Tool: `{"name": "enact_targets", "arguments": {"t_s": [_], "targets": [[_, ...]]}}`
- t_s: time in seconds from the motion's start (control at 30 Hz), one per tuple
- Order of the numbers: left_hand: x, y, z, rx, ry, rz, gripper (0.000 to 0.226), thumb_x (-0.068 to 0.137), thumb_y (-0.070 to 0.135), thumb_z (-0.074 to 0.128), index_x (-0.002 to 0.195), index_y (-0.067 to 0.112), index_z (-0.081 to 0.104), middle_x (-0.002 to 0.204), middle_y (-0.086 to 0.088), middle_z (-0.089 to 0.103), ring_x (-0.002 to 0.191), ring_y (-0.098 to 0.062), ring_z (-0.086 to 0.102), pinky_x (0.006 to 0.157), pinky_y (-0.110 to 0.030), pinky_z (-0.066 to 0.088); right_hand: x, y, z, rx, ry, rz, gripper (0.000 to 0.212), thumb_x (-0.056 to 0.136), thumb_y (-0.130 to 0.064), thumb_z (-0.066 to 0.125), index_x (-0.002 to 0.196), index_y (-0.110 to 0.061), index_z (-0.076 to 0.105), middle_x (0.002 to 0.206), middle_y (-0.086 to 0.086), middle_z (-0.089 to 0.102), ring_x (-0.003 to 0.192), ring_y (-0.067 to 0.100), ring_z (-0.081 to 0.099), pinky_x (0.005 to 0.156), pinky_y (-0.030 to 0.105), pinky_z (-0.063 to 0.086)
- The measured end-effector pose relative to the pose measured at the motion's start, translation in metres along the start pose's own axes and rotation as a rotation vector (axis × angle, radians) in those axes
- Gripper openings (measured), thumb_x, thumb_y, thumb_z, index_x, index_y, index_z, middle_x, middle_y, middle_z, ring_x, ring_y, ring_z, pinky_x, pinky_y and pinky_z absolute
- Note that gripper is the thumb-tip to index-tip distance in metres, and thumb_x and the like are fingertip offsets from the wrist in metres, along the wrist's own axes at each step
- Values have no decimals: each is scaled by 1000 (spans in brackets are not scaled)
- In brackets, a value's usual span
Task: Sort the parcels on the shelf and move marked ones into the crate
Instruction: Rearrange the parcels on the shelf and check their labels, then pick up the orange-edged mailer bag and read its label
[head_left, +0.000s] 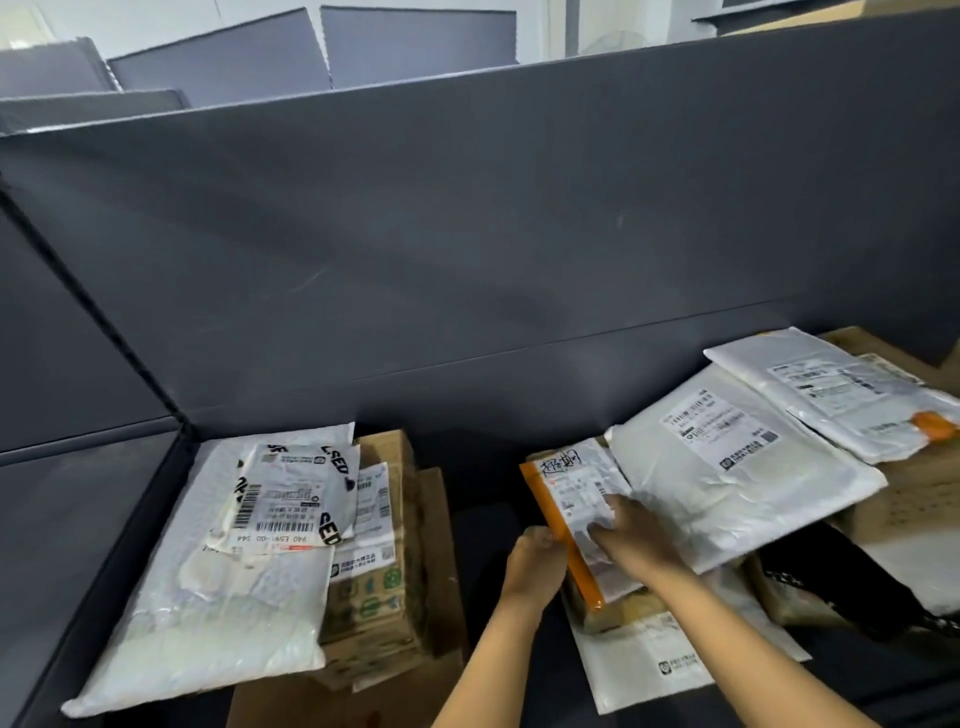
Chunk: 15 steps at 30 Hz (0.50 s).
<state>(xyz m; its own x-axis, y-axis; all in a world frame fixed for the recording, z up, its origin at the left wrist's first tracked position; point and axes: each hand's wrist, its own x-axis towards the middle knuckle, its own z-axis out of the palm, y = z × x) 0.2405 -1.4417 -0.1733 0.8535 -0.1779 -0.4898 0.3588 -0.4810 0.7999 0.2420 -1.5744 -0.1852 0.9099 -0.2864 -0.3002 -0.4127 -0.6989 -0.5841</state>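
At the left end of the dark grey shelf (93, 519), a large white plastic mailer (208, 613) is lying flat beside a printed brown cardboard box (379, 582), untouched. Right of the gap, the left hand (535, 564) is curling its fingers around the near left edge of the orange-bordered parcel with handwritten black characters (571, 499). The right hand (631, 530) is pressing flat on its label, fingers spread. The parcel's long axis is running away from the person, between both hands, equally near. A wide white padded mailer (737, 483) is overlapping its right edge
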Motion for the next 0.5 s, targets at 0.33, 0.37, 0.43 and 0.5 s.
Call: {"name": "enact_targets", "arguments": {"t_s": [0.33,0.37,0.43,0.5], "targets": [[0,-15,18,-454,15,-83,27,84,2,65,109,10,60,100,-4,70,86,-16,67,68,-21,54,-1,0,16,-122,-127,124,63,84,-45,52,135,-13,33,144,16,33,136,36,25,109,44,29],[-3,-15,15,-450,27,-52,27,84,0,64,106,14,61,96,1,69,84,-11,66,67,-18,53,-3,-2,17,-93,-156,125,56,82,-45,52,128,-15,37,136,13,40,132,36,31,105,44,33],[-5,-16,9,-450,43,-9,32,86,-6,58,97,24,60,93,6,68,84,-9,66,70,-20,55,-7,-6,21,-6,-173,98,47,79,-45,52,117,-18,42,120,7,47,122,32,40,98,44,39],[-7,-17,-1,-477,41,27,40,86,-10,51,101,26,59,103,0,70,94,-16,68,81,-30,56,-7,-6,22,144,-92,43,41,85,-42,50,116,-16,44,114,5,51,113,26,49,92,39,44]]}}
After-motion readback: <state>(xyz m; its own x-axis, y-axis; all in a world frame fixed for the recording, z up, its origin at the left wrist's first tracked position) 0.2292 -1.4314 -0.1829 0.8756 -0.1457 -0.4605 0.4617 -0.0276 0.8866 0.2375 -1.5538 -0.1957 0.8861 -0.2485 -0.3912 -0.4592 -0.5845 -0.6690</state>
